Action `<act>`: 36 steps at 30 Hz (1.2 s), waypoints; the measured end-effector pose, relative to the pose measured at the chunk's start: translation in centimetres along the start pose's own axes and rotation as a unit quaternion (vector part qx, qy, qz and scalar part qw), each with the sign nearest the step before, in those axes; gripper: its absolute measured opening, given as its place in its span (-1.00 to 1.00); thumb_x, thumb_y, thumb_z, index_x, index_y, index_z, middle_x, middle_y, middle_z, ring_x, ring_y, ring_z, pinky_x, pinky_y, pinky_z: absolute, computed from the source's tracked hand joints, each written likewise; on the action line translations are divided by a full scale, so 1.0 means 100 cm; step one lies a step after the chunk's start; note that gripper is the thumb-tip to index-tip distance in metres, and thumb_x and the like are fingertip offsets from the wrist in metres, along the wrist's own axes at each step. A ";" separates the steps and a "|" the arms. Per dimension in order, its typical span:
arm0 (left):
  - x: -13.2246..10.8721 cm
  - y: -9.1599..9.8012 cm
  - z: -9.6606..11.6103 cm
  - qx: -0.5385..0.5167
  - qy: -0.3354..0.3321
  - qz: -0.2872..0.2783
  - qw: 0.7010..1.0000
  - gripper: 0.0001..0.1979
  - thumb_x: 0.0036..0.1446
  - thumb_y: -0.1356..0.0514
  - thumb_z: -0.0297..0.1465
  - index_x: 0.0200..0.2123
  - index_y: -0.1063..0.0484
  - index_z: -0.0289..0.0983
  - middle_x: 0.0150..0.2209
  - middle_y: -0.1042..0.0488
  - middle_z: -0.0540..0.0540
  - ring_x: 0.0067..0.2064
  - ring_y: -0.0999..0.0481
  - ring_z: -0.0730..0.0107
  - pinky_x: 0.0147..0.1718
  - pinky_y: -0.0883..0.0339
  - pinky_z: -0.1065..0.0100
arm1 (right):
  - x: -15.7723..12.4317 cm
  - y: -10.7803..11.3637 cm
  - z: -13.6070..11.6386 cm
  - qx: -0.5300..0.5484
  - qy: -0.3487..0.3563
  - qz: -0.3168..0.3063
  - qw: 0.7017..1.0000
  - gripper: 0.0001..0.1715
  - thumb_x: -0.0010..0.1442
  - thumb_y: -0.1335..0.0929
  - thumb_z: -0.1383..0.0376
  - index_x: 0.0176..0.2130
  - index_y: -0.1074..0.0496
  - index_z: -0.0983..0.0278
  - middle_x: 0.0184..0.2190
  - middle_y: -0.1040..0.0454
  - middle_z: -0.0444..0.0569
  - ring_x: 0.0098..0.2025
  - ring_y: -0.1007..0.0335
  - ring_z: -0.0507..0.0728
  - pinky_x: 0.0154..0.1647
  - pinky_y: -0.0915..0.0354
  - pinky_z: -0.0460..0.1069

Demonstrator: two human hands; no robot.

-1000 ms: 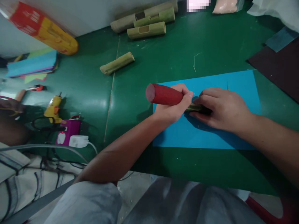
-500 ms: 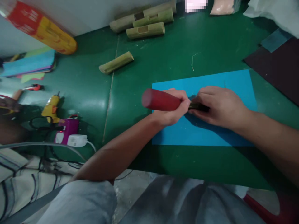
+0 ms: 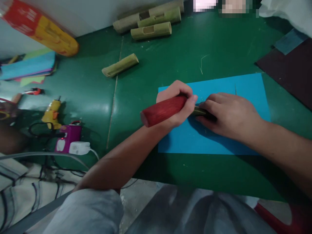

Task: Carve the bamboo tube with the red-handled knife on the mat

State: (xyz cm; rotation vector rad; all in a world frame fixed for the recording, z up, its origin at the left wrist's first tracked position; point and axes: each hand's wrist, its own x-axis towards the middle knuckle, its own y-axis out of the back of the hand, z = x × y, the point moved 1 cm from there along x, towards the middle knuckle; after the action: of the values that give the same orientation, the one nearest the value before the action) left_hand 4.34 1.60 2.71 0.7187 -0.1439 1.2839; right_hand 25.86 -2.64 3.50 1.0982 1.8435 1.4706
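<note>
“Red handle (image 3: 164,110) has tipped, its flat butt end now lower, nearer the wrist.”

“Gripped?”

“Yes, left hand (image 3: 177,89) is wrapped round it; right hand (image 3: 229,112) grasps a dark green bamboo piece (image 3: 200,111) over blue paper (image 3: 185,141).”

“Beneath?”

“Glossy green table (image 3: 156,61), with bamboo tubes (image 3: 162,29) near the pale wall (image 3: 97,13).”

“Any writing?”

“White marks on the red label (image 3: 20,16) of a bottle (image 3: 41,27), too blurred to read”

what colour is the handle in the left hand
Red. The handle shows best in the head view.
</note>
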 end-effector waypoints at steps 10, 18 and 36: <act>0.002 -0.007 -0.021 -0.064 -0.014 -0.033 0.997 -0.60 0.58 -0.29 -0.01 -0.27 -0.58 -0.13 -0.34 -0.64 -0.03 -0.32 -0.62 0.33 -0.30 -0.51 0.22 | -0.002 -0.004 0.000 0.038 0.004 0.025 0.999 -0.66 0.58 -0.37 0.09 -0.10 -0.67 0.22 -0.15 -0.69 0.17 -0.16 -0.52 0.31 -0.28 -0.04 0.14; -0.002 -0.002 -0.021 -0.027 0.017 -0.060 0.998 -0.50 0.55 -0.18 0.10 -0.31 -0.56 -0.11 -0.38 -0.60 -0.06 -0.33 -0.63 0.24 -0.28 -0.52 0.16 | -0.006 -0.007 0.003 0.047 0.026 0.051 0.997 -0.63 0.61 -0.34 0.08 -0.09 -0.67 0.21 -0.15 -0.69 0.16 -0.15 -0.53 0.30 -0.26 -0.11 0.13; 0.000 -0.002 -0.019 -0.040 -0.007 -0.080 0.996 -0.64 0.53 -0.24 -0.09 -0.33 -0.58 -0.10 -0.36 -0.64 -0.03 -0.33 -0.62 0.27 -0.28 -0.52 0.21 | -0.006 -0.009 0.004 0.055 0.024 0.048 0.997 -0.60 0.61 -0.33 0.06 -0.10 -0.67 0.21 -0.14 -0.69 0.17 -0.12 -0.56 0.33 -0.24 -0.17 0.14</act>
State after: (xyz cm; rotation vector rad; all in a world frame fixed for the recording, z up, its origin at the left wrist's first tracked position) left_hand 3.95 2.67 1.13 0.6564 -0.1456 1.1143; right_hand 26.23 -2.97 2.48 1.2285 1.9491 1.4751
